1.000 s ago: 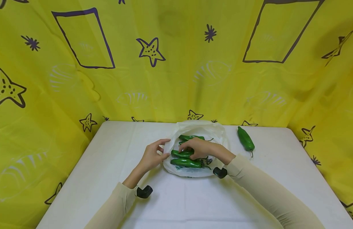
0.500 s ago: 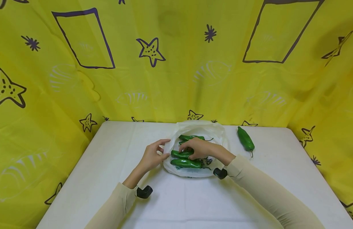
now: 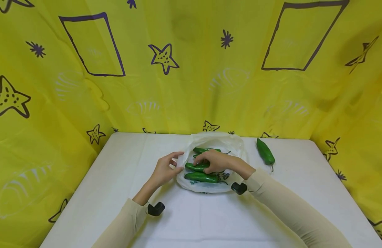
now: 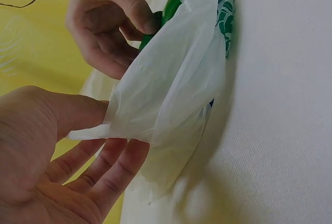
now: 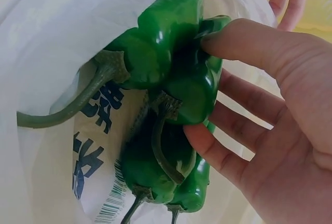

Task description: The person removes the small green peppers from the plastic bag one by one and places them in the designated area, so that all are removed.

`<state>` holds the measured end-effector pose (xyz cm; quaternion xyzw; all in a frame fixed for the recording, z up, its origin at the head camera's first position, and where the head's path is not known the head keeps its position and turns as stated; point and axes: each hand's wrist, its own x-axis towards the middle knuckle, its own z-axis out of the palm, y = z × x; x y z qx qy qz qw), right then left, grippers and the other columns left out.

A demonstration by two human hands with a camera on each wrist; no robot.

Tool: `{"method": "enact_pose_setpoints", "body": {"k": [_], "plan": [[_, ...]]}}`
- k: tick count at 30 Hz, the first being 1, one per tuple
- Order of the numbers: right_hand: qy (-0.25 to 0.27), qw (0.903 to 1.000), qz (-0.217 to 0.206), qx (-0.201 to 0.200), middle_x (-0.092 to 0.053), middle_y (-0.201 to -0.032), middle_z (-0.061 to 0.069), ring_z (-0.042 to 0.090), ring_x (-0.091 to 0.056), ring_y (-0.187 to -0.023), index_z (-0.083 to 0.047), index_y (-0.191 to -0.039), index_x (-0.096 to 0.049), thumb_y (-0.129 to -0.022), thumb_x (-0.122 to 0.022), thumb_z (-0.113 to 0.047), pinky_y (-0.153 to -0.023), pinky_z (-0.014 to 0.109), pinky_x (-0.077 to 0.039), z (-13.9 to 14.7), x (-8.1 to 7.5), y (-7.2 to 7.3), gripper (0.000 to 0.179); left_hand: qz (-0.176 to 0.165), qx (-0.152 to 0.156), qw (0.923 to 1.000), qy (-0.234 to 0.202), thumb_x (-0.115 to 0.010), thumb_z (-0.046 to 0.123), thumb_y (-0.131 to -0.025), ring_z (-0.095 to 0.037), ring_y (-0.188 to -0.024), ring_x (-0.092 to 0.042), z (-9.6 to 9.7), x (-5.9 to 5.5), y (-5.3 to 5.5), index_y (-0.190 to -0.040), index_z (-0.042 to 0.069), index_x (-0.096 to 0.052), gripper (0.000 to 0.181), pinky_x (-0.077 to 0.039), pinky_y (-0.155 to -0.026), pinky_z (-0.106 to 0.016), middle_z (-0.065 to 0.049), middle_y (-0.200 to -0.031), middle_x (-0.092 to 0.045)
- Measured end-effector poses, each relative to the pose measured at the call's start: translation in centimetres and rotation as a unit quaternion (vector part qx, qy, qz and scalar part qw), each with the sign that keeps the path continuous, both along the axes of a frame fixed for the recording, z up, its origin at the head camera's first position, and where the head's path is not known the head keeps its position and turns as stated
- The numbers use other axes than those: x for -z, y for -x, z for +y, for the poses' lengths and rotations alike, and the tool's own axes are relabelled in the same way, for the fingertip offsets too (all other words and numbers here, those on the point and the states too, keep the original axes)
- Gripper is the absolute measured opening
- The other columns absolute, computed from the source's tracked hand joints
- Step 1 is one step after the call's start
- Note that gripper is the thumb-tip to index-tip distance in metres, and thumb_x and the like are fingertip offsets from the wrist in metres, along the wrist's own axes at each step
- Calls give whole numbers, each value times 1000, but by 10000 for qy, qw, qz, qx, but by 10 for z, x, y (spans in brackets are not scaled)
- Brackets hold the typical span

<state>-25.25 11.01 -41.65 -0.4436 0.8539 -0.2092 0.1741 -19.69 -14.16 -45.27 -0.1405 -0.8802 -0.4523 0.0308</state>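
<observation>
A white plastic bag (image 3: 191, 186) lies on the table with its mouth spread, holding several green peppers. My left hand (image 3: 164, 169) pinches the bag's left rim; in the left wrist view the thumb is on one side of the film and the fingers on the other. Inside the bag, my right hand (image 3: 221, 161) grips one green pepper (image 5: 193, 92) between thumb and fingers. Another pepper (image 3: 201, 177) lies on the near side of it, and a further pepper (image 3: 203, 150) on the far side. The right hand partly covers the peppers in the head view.
A single green pepper (image 3: 265, 152) lies outside the bag, on the right of the white table (image 3: 141, 162). A yellow patterned curtain (image 3: 191, 100) closes off the back and both sides. Printed lettering (image 5: 91, 154) shows on the bag's inside.
The head view has tipped very slightly, so the scene sits a little lower. Both hands keep their holds, and the peppers and bag stay in place.
</observation>
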Motion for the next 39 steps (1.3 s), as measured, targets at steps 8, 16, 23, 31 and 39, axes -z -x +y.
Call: {"method": "enact_pose_setpoints", "body": {"k": [8,16,23,31,39], "plan": [[233,9990,-365,143,-69,-121,2,21,-64,-112,-15,-127,-70,-91,-72,-3,-98,41,-53,6,-3,0,39,46,8,10000,-8,-80,-1,-84,-18,-84,-65,-1,1,-1,-135,10,-66,55,-53,-60,-24,-13,-120,-68],[472,9981,-384,-13,-69,-124,4,25,-64,-115,-14,-129,-70,-92,-70,-2,-98,43,-53,17,-10,2,39,-18,-6,10000,-82,-81,-2,-84,-17,-83,-65,1,0,-1,-135,10,-66,55,-54,-60,-24,-14,-120,-68],[600,9975,-358,-79,-69,-124,1,20,-63,-111,-17,-132,-69,-94,-70,-4,-95,41,-54,28,-12,5,40,12,-21,9999,-115,-80,-2,-84,-17,-83,-64,0,-1,-2,-135,10,-66,55,-53,-59,-24,-14,-120,-68],[780,9952,-589,-39,-67,-129,1,20,-65,-111,-17,-133,-69,-96,-69,-6,-95,41,-54,39,-11,8,39,77,-21,9999,-109,-81,-2,-83,-16,-82,-64,0,-1,-2,-135,10,-66,55,-52,-58,-23,-13,-120,-68],[892,9932,-749,73,-66,-134,5,25,-65,-116,-15,-135,-67,-97,-68,-7,-96,44,-54,48,-16,8,39,18,-43,9999,-119,-80,-2,-84,-17,-83,-64,1,-1,-1,-135,10,-66,55,-52,-57,-24,-14,-121,-68]]}}
